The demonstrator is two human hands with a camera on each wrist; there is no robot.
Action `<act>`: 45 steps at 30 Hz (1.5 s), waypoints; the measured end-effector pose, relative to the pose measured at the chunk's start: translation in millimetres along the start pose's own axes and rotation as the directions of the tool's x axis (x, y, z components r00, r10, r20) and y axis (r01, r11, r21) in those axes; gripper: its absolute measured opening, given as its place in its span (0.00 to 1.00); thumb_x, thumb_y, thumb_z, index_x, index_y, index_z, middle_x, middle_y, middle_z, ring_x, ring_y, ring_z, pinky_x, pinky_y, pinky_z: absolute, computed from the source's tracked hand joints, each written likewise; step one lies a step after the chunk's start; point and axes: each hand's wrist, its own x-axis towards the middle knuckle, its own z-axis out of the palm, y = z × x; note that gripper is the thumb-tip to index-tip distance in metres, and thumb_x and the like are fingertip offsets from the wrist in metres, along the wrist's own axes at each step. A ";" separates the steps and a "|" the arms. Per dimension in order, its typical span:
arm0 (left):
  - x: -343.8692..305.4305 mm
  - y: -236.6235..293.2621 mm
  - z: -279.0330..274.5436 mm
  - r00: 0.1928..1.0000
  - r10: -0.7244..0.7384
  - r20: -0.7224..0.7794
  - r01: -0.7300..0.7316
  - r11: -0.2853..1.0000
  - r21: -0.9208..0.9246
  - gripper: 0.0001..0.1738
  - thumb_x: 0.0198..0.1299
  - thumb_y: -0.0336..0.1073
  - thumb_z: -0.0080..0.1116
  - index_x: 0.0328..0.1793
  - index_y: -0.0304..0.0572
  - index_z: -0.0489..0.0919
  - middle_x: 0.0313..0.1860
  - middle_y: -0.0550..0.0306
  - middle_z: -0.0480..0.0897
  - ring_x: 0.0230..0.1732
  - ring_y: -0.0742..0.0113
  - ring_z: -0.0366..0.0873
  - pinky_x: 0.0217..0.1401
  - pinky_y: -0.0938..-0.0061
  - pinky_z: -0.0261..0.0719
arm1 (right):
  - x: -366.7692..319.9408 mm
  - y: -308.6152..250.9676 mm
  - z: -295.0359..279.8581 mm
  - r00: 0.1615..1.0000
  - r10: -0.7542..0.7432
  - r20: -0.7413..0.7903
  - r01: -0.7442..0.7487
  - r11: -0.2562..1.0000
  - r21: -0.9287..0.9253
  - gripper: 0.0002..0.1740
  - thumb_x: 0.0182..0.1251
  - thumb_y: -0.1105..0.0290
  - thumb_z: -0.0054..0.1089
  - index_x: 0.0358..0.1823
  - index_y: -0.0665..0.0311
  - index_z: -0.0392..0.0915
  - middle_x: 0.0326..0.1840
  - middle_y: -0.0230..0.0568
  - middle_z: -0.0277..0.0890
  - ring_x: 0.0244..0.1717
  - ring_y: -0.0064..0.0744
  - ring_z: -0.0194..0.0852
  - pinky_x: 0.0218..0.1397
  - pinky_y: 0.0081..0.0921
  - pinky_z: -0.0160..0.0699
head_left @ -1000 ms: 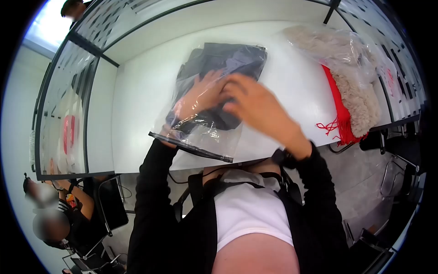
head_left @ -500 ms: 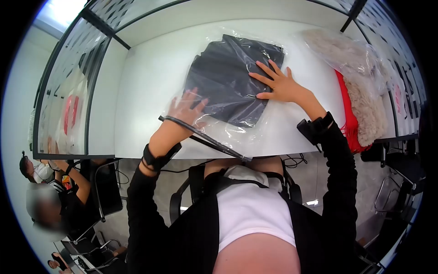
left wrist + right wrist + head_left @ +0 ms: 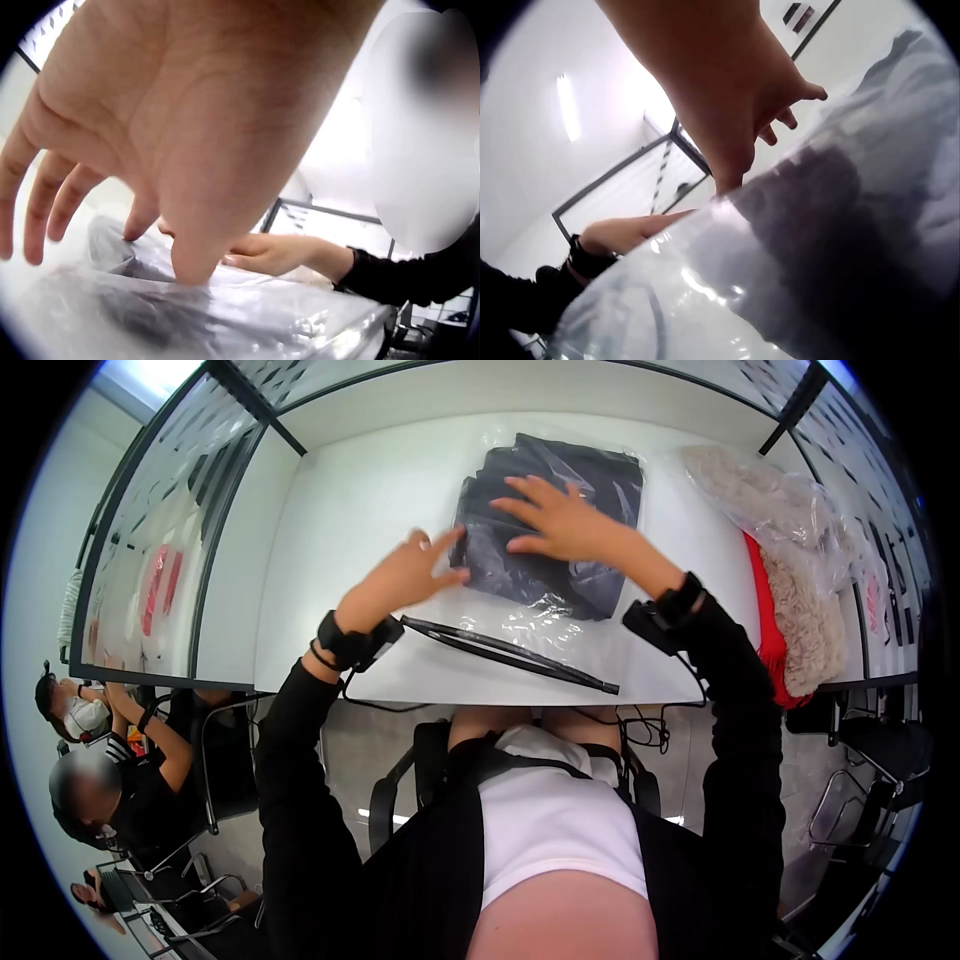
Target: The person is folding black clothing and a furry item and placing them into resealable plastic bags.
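Note:
A dark grey folded garment (image 3: 600, 490) lies inside a clear plastic bag (image 3: 560, 632) on the white table. The bag's black-edged mouth (image 3: 510, 653) faces the person, its two strips slightly apart. At the bag's left edge is my left hand (image 3: 400, 578), outside the plastic, fingers spread; its thumb (image 3: 196, 259) reaches down to the film in the left wrist view. My right hand (image 3: 575, 528) is spread over the middle of the garment. In the right wrist view, the right hand (image 3: 720, 97) has its fingers extended just above the shiny plastic.
To the right lie a beige fluffy textile (image 3: 805, 625) partly in clear plastic and a red fringed scarf (image 3: 765, 600). Framed panels (image 3: 160, 550) enclose the table's sides. Cables (image 3: 645, 730) hang below the front edge. Another person (image 3: 140, 790) sits at the left.
The left hand, earlier under the bag's plastic, is now outside it at the left edge. The bag has shifted right and lies flatter. The right hand has moved slightly left over the garment.

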 end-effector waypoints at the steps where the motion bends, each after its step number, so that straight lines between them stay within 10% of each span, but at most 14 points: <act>1: 1.2 -1.1 5.3 0.989 -0.028 0.142 0.015 0.996 0.086 0.37 0.58 0.51 0.54 0.70 0.53 0.55 0.45 0.35 0.71 0.39 0.42 0.75 0.42 0.62 0.73 | 5.3 -8.2 9.3 0.997 0.027 0.070 -0.025 0.999 -0.030 0.35 0.62 0.39 0.41 0.68 0.43 0.51 0.73 0.44 0.36 0.73 0.50 0.33 0.65 0.64 0.38; 7: -24.2 -19.9 46.6 0.995 -0.097 0.005 0.097 0.988 -0.120 0.34 0.56 0.36 0.56 0.69 0.49 0.57 0.30 0.42 0.74 0.27 0.50 0.77 0.30 0.67 0.75 | 19.4 -0.9 41.6 0.971 0.051 0.232 -0.040 0.998 -0.051 0.43 0.56 0.27 0.30 0.71 0.34 0.39 0.76 0.38 0.21 0.75 0.50 0.17 0.62 0.74 0.22; 8: -29.8 4.8 22.4 0.948 -0.285 0.143 0.318 0.874 -0.368 0.30 0.57 0.30 0.54 0.67 0.47 0.61 0.26 0.49 0.73 0.23 0.60 0.76 0.25 0.72 0.77 | 21.3 1.7 43.0 0.975 0.038 0.220 -0.027 0.998 -0.055 0.44 0.55 0.27 0.32 0.71 0.34 0.39 0.76 0.38 0.22 0.75 0.50 0.17 0.62 0.74 0.21; 12: -48.7 -5.5 25.3 0.933 -0.314 0.175 0.327 0.540 -0.775 0.23 0.59 0.25 0.48 0.62 0.46 0.66 0.25 0.62 0.73 0.26 0.71 0.76 0.32 0.80 0.82 | 26.3 15.0 27.7 0.960 -0.021 0.279 0.041 0.997 -0.067 0.43 0.57 0.32 0.39 0.71 0.36 0.41 0.76 0.35 0.25 0.75 0.43 0.21 0.66 0.67 0.28; 15: -64.9 5.6 30.4 0.936 -0.333 0.113 0.256 0.424 -0.869 0.18 0.61 0.27 0.48 0.59 0.43 0.68 0.26 0.55 0.77 0.28 0.71 0.78 0.34 0.77 0.83 | 14.0 12.7 15.1 0.997 -0.060 0.052 0.063 0.996 -0.064 0.30 0.59 0.46 0.52 0.61 0.51 0.64 0.62 0.44 0.63 0.62 0.43 0.60 0.59 0.45 0.62; 18: -74.1 16.4 48.3 0.961 -0.264 0.083 0.199 0.448 -0.872 0.18 0.63 0.29 0.45 0.59 0.44 0.69 0.26 0.58 0.77 0.28 0.73 0.76 0.37 0.78 0.80 | -23.2 -56.7 -20.9 0.988 -0.089 -0.123 0.120 0.957 0.265 0.18 0.59 0.53 0.56 0.31 0.63 0.72 0.27 0.40 0.74 0.30 0.40 0.73 0.33 0.32 0.70; 23: -78.7 26.4 52.9 0.949 -0.300 -0.098 0.185 0.781 -0.596 0.15 0.61 0.31 0.48 0.55 0.43 0.72 0.22 0.59 0.76 0.25 0.75 0.73 0.32 0.78 0.73 | -88.5 -97.1 -12.5 0.962 -0.051 -0.268 0.085 0.989 0.117 0.14 0.55 0.61 0.59 0.36 0.63 0.72 0.30 0.40 0.71 0.30 0.40 0.72 0.32 0.28 0.70; 27: -87.8 40.8 55.8 0.820 -0.228 -0.525 0.118 0.965 -0.234 0.14 0.57 0.30 0.54 0.51 0.44 0.75 0.34 0.53 0.76 0.36 0.64 0.74 0.41 0.72 0.72 | -153.4 -73.5 -9.3 0.665 0.690 -0.287 -0.511 0.700 0.499 0.10 0.59 0.65 0.56 0.30 0.66 0.74 0.25 0.40 0.74 0.22 0.34 0.71 0.26 0.25 0.68; 29: -88.6 60.1 45.8 0.840 -0.134 -0.525 0.017 0.975 -0.222 0.14 0.54 0.30 0.57 0.49 0.43 0.75 0.42 0.51 0.74 0.43 0.57 0.73 0.45 0.69 0.72 | -187.9 -56.7 3.5 0.550 0.811 -0.200 -0.528 0.523 0.669 0.13 0.62 0.64 0.53 0.28 0.69 0.74 0.18 0.38 0.73 0.15 0.26 0.67 0.21 0.21 0.65; 32: -74.7 96.8 43.4 0.886 0.021 -0.464 -0.166 0.948 -0.273 0.14 0.52 0.31 0.58 0.47 0.43 0.75 0.43 0.53 0.74 0.44 0.54 0.72 0.46 0.67 0.72 | -217.8 -51.4 15.9 0.523 0.845 0.110 -0.586 0.263 0.766 0.17 0.65 0.61 0.50 0.30 0.70 0.75 0.18 0.35 0.73 0.14 0.16 0.64 0.18 0.15 0.61; 45: 3.4 202.8 128.6 0.666 0.585 -0.464 -0.505 0.810 0.297 0.11 0.42 0.30 0.56 0.35 0.41 0.75 0.29 0.61 0.72 0.33 0.68 0.71 0.38 0.76 0.68 | -224.7 -47.4 47.3 0.664 0.746 0.043 -0.381 0.288 0.878 0.13 0.64 0.69 0.50 0.24 0.69 0.73 0.13 0.29 0.65 0.13 0.14 0.59 0.16 0.15 0.56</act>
